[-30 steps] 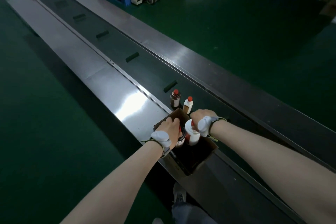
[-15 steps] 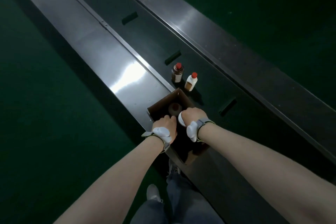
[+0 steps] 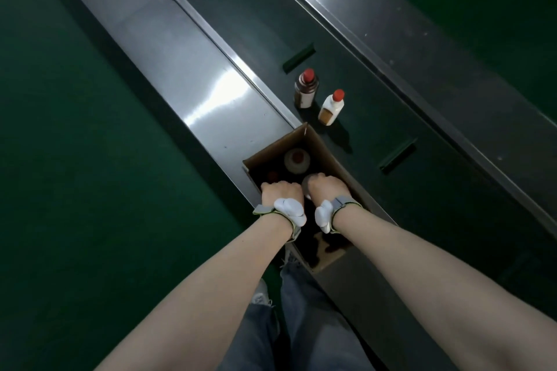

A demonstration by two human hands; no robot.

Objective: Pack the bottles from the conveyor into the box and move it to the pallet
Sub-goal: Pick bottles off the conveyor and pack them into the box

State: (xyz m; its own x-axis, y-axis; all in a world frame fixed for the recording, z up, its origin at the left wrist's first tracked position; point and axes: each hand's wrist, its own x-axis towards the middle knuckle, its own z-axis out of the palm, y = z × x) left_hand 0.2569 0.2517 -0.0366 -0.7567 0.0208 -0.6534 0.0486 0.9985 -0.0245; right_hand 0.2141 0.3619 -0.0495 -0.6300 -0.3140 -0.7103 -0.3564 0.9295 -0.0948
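Note:
An open cardboard box point(image 3: 333, 156) stands on the steel ledge by the belt. Both hands are inside it, fists closed. My left hand point(image 3: 280, 193) grips a dark bottle that it mostly hides. In my right hand point(image 3: 327, 188) is a white bottle, its pale shoulder showing at the thumb. Farther in the box stands a pale bottle with a red cap point(image 3: 297, 161), and a dim red cap point(image 3: 272, 176) shows beside it. On the belt just beyond the box stand a dark bottle point(image 3: 306, 90) and a white bottle point(image 3: 331, 107), both red-capped.
The dark conveyor belt point(image 3: 376, 84) with green cleats runs diagonally between two steel side ledges point(image 3: 193, 69). Green floor point(image 3: 75, 159) lies on both sides. My legs and shoes are below the box, against the conveyor's side.
Both hands have gone down into the box with their bottles. The view has tilted downward and closer, so the far pallets are out of sight. The two bottles on the belt stay put.

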